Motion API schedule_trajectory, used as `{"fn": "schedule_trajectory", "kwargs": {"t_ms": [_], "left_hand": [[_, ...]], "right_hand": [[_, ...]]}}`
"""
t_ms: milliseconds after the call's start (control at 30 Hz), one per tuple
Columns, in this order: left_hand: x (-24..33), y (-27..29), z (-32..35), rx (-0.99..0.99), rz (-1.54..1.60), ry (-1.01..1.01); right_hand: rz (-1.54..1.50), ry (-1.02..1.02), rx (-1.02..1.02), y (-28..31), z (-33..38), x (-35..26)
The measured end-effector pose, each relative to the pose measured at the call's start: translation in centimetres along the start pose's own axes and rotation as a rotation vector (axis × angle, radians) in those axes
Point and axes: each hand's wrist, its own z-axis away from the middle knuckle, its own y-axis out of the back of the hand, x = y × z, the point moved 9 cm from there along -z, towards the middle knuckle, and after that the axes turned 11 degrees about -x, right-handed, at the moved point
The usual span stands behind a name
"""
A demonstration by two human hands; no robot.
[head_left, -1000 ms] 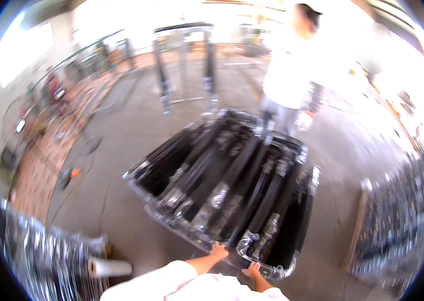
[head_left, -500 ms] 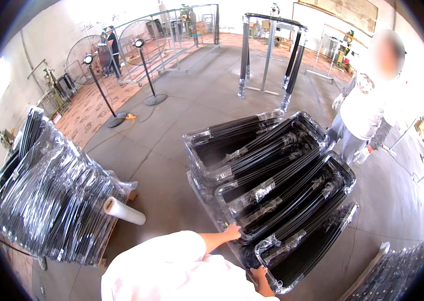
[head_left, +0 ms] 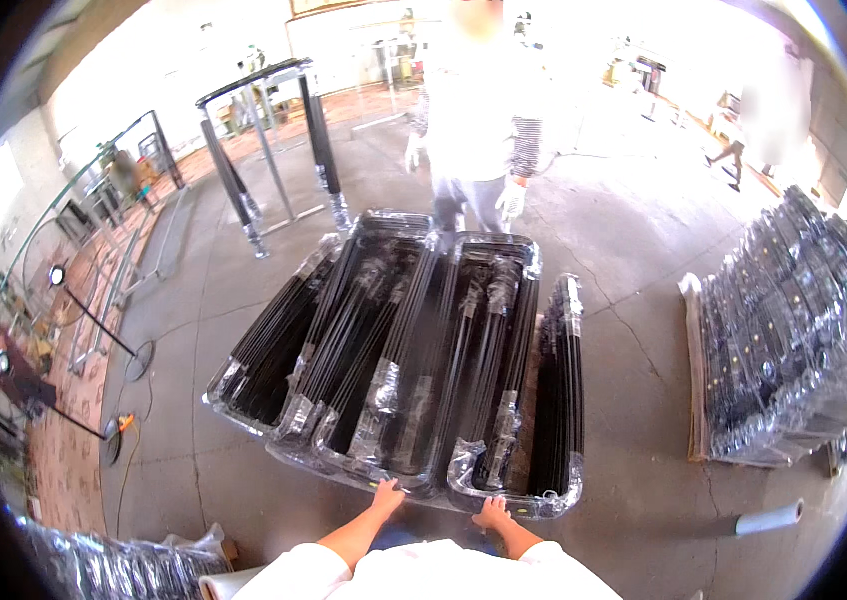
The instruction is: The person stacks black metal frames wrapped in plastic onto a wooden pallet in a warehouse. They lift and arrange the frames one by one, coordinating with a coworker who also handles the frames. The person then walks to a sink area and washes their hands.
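In front of me lie several bundles of long black rectangular frames [head_left: 418, 350] with rounded corners, partly overlapping and bound with clear film. My left hand [head_left: 387, 495] is closed over the near end of the middle bundle, fingers curled on its rim. About a hand's breadth or two to the right, my right hand [head_left: 492, 513] grips the near rim of the right-hand bundle [head_left: 523, 503]. The undersides of my fingers are hidden. Another person stands at the bundles' far end; their white-gloved hand [head_left: 511, 198] hangs beside the right bundle.
A film-wrapped stack [head_left: 788, 340] stands on the right, with a pale roll [head_left: 769, 518] on the floor before it. Another wrapped stack [head_left: 113, 560] is at the lower left. Stand lamps [head_left: 93, 318] and a cable are farther left. A metal rack [head_left: 268, 160] holds black frames behind.
My view has swung to the right, so the bundles now point away from me. Both hands are still at their near ends. The other person now appears straight ahead, beyond the bundles.
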Motion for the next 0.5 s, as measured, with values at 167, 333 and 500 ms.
{"fn": "schedule_trajectory", "kwargs": {"t_ms": [167, 333, 500], "left_hand": [[1.6, -0.5, -0.2, -0.012, -0.006, -0.012], [0.8, -0.1, -0.3, 0.026, -0.057, -0.047], [0.7, -1.0, -2.0, 0.049, -0.192, -0.127]], "right_hand": [[-0.031, 0.009, 0.026, 0.3, -0.3, 0.6], [-0.016, 0.007, 0.021, -0.1, -0.6, 0.1], [0.019, 0.070, 0.096, -0.1, -3.2, 1.5]]}}
